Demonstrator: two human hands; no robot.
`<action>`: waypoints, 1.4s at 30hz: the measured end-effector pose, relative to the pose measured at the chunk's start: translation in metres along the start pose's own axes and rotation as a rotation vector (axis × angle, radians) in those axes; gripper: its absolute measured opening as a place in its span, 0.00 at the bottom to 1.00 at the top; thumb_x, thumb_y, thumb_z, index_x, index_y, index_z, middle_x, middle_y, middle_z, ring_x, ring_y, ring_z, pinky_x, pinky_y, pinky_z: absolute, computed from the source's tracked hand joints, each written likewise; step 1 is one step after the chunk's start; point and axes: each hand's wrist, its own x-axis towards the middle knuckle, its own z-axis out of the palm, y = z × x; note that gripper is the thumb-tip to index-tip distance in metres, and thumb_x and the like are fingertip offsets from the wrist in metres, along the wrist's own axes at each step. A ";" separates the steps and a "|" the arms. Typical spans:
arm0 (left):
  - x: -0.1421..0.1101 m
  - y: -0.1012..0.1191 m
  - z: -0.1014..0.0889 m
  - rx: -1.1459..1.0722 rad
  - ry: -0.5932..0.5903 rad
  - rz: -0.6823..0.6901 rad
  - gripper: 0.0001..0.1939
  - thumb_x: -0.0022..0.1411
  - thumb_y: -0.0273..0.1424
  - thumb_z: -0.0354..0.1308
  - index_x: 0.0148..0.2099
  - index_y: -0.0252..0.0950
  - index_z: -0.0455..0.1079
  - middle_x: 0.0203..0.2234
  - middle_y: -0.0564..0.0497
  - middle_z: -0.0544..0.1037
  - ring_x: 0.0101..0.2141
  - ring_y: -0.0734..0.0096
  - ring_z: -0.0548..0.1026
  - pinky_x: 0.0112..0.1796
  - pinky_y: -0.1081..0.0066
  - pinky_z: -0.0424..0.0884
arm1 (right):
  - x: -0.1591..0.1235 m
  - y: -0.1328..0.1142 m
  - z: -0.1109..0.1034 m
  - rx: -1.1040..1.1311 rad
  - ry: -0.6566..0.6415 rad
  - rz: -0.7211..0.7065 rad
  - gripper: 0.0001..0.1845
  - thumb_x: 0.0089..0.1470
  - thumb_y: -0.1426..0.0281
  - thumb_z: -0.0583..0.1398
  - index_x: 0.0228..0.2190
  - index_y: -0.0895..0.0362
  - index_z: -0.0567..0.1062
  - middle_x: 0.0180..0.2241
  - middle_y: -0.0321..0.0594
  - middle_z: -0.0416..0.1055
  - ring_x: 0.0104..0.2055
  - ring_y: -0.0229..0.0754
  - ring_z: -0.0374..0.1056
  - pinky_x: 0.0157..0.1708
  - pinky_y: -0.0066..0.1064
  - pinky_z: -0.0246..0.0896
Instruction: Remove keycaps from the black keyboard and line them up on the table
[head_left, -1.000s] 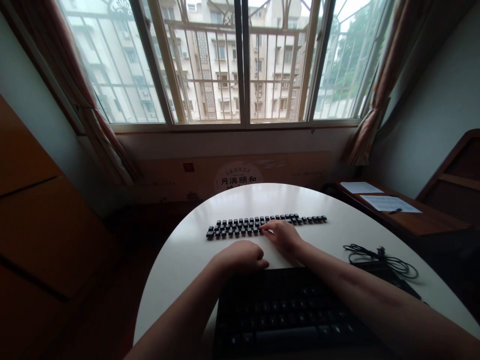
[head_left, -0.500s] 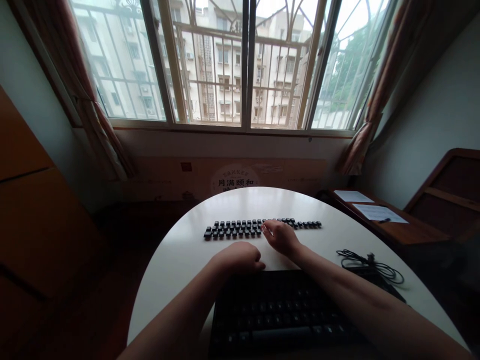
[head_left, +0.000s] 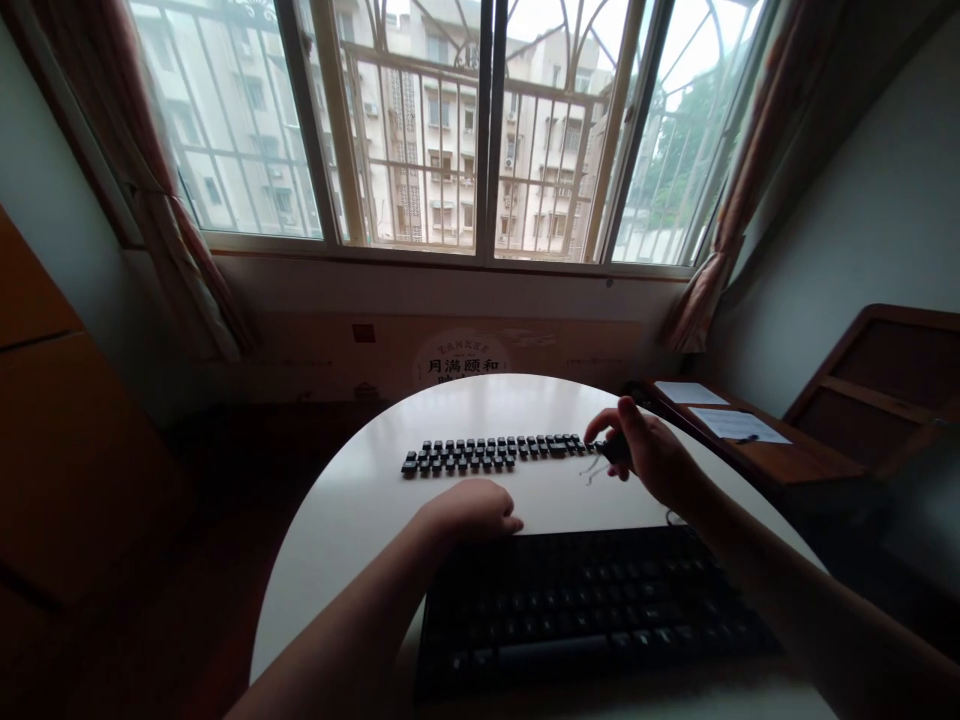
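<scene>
Keyboard (head_left: 585, 600) lies on worktop (head_left: 337, 520), keycaps (head_left: 458, 456) in rows beyond. Right hand (head_left: 652, 455) grips wire puller (head_left: 616, 448) near their right end; left hand (head_left: 476, 508) curled at keyboard's far edge, can't tell if gripping.

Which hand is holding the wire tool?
The right hand, fingers around its dark handle; the left hand, at the keyboard, shows no tool.
</scene>
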 end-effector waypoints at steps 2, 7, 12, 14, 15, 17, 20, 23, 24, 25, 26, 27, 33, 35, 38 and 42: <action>0.001 0.002 -0.001 0.007 -0.010 0.001 0.20 0.65 0.44 0.50 0.34 0.36 0.76 0.31 0.45 0.79 0.29 0.64 0.74 0.32 0.68 0.68 | -0.023 0.009 -0.011 0.135 -0.110 0.078 0.31 0.61 0.44 0.49 0.35 0.57 0.76 0.16 0.33 0.65 0.17 0.38 0.66 0.19 0.28 0.62; 0.001 0.009 -0.004 0.050 -0.002 -0.001 0.23 0.67 0.44 0.47 0.34 0.34 0.76 0.32 0.44 0.79 0.29 0.65 0.74 0.32 0.70 0.67 | -0.059 0.028 -0.017 0.429 -0.299 0.265 0.19 0.58 0.55 0.60 0.44 0.55 0.70 0.26 0.35 0.71 0.24 0.41 0.73 0.20 0.28 0.68; 0.001 0.018 -0.003 0.080 -0.005 -0.038 0.27 0.69 0.46 0.42 0.34 0.34 0.76 0.32 0.43 0.79 0.30 0.63 0.74 0.32 0.69 0.66 | -0.066 0.040 -0.002 0.543 -0.249 0.258 0.09 0.56 0.63 0.57 0.33 0.56 0.69 0.18 0.30 0.65 0.18 0.37 0.69 0.19 0.26 0.64; 0.000 0.024 -0.001 0.094 0.031 -0.044 0.27 0.69 0.47 0.41 0.35 0.34 0.75 0.32 0.43 0.79 0.31 0.61 0.75 0.33 0.68 0.66 | -0.069 0.045 0.005 0.558 -0.208 0.270 0.09 0.54 0.64 0.56 0.28 0.56 0.68 0.14 0.28 0.62 0.15 0.36 0.64 0.16 0.25 0.58; -0.001 0.027 0.000 0.100 0.059 -0.037 0.27 0.69 0.47 0.41 0.35 0.34 0.75 0.32 0.43 0.79 0.31 0.60 0.74 0.33 0.67 0.66 | -0.071 0.047 0.009 0.560 -0.187 0.278 0.08 0.53 0.64 0.55 0.26 0.56 0.67 0.13 0.28 0.60 0.14 0.35 0.62 0.15 0.24 0.56; -0.001 0.036 0.002 0.106 0.122 -0.008 0.26 0.69 0.48 0.41 0.36 0.35 0.73 0.33 0.44 0.78 0.32 0.60 0.74 0.33 0.67 0.66 | -0.075 0.050 0.016 0.550 -0.168 0.293 0.08 0.52 0.65 0.54 0.26 0.56 0.66 0.11 0.27 0.60 0.13 0.34 0.59 0.15 0.23 0.53; 0.003 0.047 0.005 0.089 0.189 0.047 0.22 0.69 0.47 0.44 0.38 0.37 0.71 0.35 0.45 0.77 0.35 0.60 0.74 0.34 0.67 0.65 | -0.080 0.053 0.023 0.521 -0.177 0.329 0.07 0.53 0.67 0.53 0.26 0.55 0.66 0.11 0.26 0.60 0.12 0.33 0.56 0.14 0.22 0.50; 0.012 0.050 0.011 0.068 0.219 0.108 0.18 0.69 0.45 0.47 0.40 0.38 0.68 0.38 0.46 0.76 0.37 0.61 0.73 0.36 0.68 0.65 | -0.081 0.054 0.027 0.483 -0.187 0.362 0.07 0.54 0.67 0.52 0.26 0.55 0.66 0.11 0.26 0.60 0.13 0.33 0.54 0.14 0.21 0.47; 0.015 0.050 0.013 0.063 0.216 0.129 0.17 0.69 0.45 0.47 0.41 0.38 0.68 0.38 0.47 0.76 0.38 0.61 0.73 0.36 0.68 0.65 | -0.081 0.054 0.028 0.476 -0.185 0.365 0.07 0.54 0.68 0.52 0.26 0.55 0.65 0.11 0.26 0.59 0.13 0.32 0.54 0.14 0.21 0.46; 0.018 0.049 0.015 0.059 0.207 0.150 0.16 0.69 0.44 0.47 0.40 0.38 0.68 0.38 0.47 0.75 0.38 0.62 0.73 0.35 0.68 0.65 | -0.081 0.055 0.029 0.473 -0.184 0.366 0.07 0.54 0.68 0.52 0.25 0.55 0.65 0.11 0.27 0.59 0.13 0.32 0.53 0.14 0.21 0.45; 0.020 0.048 0.016 0.056 0.197 0.169 0.16 0.69 0.44 0.48 0.40 0.38 0.68 0.37 0.48 0.75 0.37 0.62 0.73 0.35 0.69 0.65 | -0.081 0.055 0.029 0.476 -0.184 0.366 0.08 0.54 0.68 0.52 0.25 0.55 0.65 0.12 0.27 0.59 0.14 0.32 0.53 0.14 0.21 0.44; 0.022 0.048 0.018 0.054 0.190 0.184 0.16 0.69 0.44 0.48 0.40 0.38 0.67 0.37 0.48 0.75 0.37 0.63 0.73 0.34 0.69 0.65 | -0.082 0.055 0.030 0.481 -0.187 0.368 0.08 0.54 0.68 0.52 0.24 0.55 0.65 0.12 0.27 0.59 0.14 0.32 0.53 0.15 0.22 0.44; 0.023 0.047 0.017 0.042 0.186 0.196 0.15 0.68 0.43 0.49 0.37 0.38 0.67 0.34 0.50 0.75 0.35 0.64 0.73 0.32 0.68 0.64 | -0.085 0.051 0.032 0.444 -0.202 0.338 0.09 0.55 0.70 0.51 0.24 0.55 0.64 0.13 0.27 0.58 0.15 0.33 0.53 0.16 0.23 0.44; 0.022 0.047 0.017 0.035 0.191 0.203 0.15 0.68 0.43 0.49 0.37 0.38 0.67 0.34 0.49 0.75 0.35 0.63 0.73 0.32 0.68 0.64 | -0.086 0.051 0.032 0.395 -0.221 0.311 0.10 0.56 0.71 0.50 0.24 0.55 0.63 0.14 0.28 0.57 0.16 0.33 0.52 0.17 0.23 0.45; 0.023 0.045 0.019 0.028 0.211 0.213 0.15 0.68 0.43 0.49 0.37 0.38 0.67 0.33 0.50 0.75 0.35 0.63 0.73 0.31 0.68 0.64 | -0.087 0.050 0.031 0.280 -0.224 0.248 0.12 0.57 0.72 0.49 0.23 0.55 0.61 0.16 0.28 0.55 0.18 0.33 0.50 0.18 0.24 0.45; 0.025 0.044 0.021 0.024 0.225 0.218 0.15 0.68 0.44 0.50 0.37 0.38 0.67 0.33 0.50 0.75 0.34 0.63 0.73 0.31 0.68 0.64 | -0.088 0.049 0.031 0.135 -0.211 0.163 0.12 0.57 0.73 0.48 0.22 0.55 0.61 0.16 0.29 0.56 0.18 0.33 0.52 0.20 0.26 0.46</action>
